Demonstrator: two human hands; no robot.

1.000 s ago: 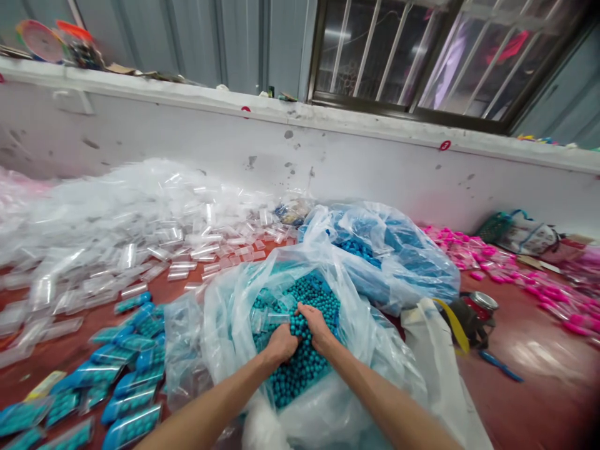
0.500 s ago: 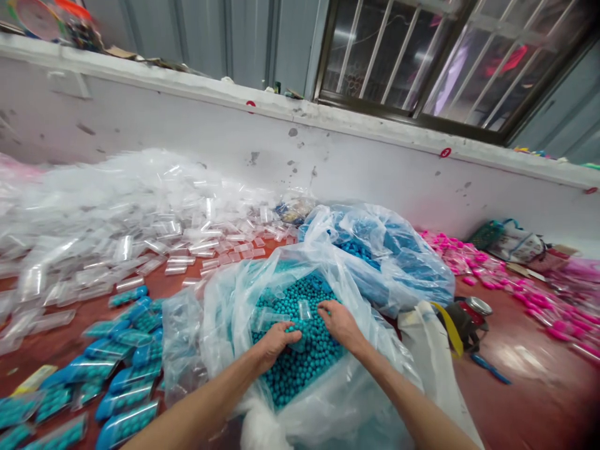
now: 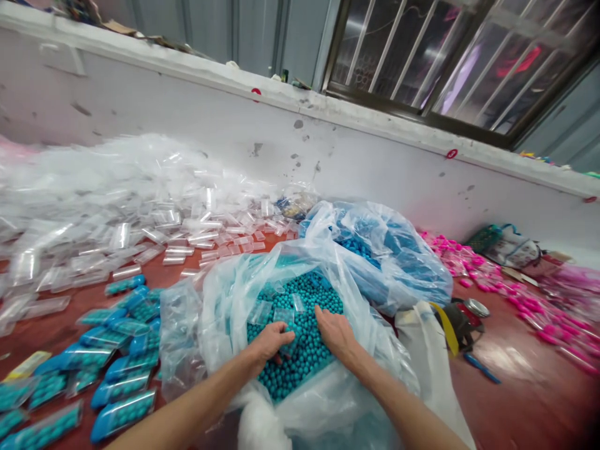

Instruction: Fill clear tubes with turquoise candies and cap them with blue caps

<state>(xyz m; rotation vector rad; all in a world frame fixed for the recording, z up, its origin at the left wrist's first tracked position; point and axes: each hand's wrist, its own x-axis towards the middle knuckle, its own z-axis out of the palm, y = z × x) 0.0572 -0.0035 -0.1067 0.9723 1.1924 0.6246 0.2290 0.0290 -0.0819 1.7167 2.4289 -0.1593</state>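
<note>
A translucent plastic bag (image 3: 225, 312) stands wide at the mouth, filled with small teal beads (image 3: 300, 369). My left hand (image 3: 270, 342) is over the left side of the beads, thumb and fingers apart, its lower fingers partly hidden. Just beyond its fingertips a clear plastic tube (image 3: 283, 316) lies on the beads, with another clear tube (image 3: 259, 312) to the left. My right hand (image 3: 335, 330) reaches into the right side of the beads, index finger stretched out, the other fingertips hidden below. I see nothing held in either hand.
Bead-filled tubes with blue ends (image 3: 124, 415) lie at left. Behind them is a heap of empty clear tubes (image 3: 178, 240). A second bag (image 3: 398, 262) holds blue pieces. Pink pieces (image 3: 497, 275), a blue pen-like tool (image 3: 482, 369) and a metal-lidded jar (image 3: 475, 309) are on the right.
My right hand has lowered into the beads, and its fingers point forward. My left hand has shifted slightly left, its fingers less closed. The clear tubes on the beads have moved a little.
</note>
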